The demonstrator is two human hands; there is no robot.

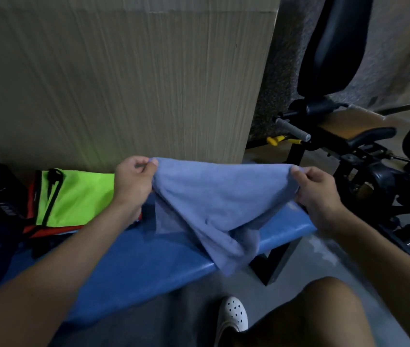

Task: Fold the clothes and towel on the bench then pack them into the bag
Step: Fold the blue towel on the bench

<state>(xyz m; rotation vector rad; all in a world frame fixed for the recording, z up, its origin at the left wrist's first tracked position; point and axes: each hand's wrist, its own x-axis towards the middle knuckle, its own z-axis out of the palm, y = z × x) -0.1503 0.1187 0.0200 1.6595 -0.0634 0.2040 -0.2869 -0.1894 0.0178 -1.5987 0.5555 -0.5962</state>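
Towel, blue, judged soft, light and limp, is being pinched at its upper corners by left hand and right hand, sagging over the bench.

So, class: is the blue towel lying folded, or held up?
Held up. The left hand and right hand each pinch a top corner of the towel; it sags between them, bunched, onto the bench.
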